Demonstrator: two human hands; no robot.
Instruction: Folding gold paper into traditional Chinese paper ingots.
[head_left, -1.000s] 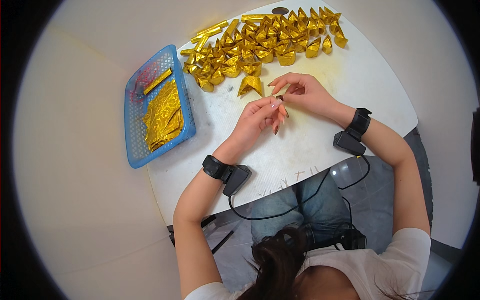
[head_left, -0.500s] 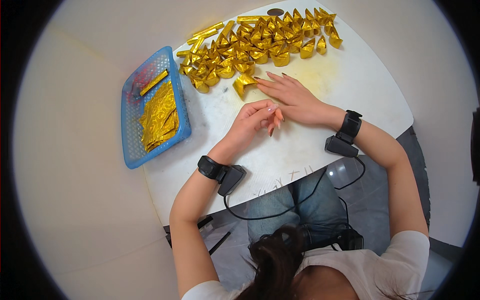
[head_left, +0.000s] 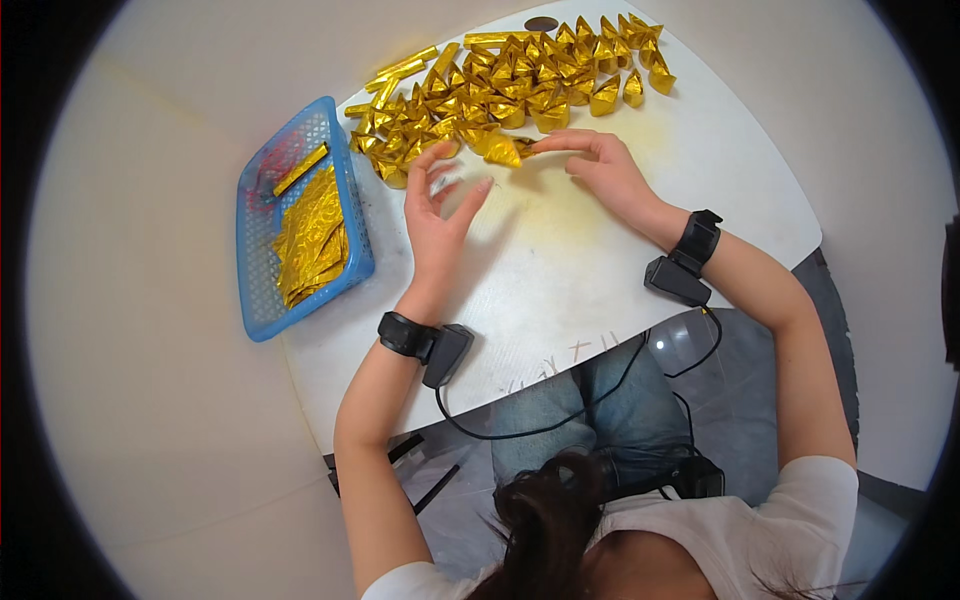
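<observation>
Right hand (head_left: 612,172) reaches its fingertips to the end of the folded gold piece (head_left: 503,151) farther from the blue basket (head_left: 357,225); grip can't be told. Piece lies right of basket, left of right hand; long axis looks roughly crosswise, edges blurred. Left hand (head_left: 437,225), open, thumb and fingers spread, sits between basket and piece, near but apart; right hand is closer. Gold pile (head_left: 545,75) borders the piece on the far side, beyond and right of basket. White tabletop (head_left: 560,270) stretches right of basket toward the near edge.
</observation>
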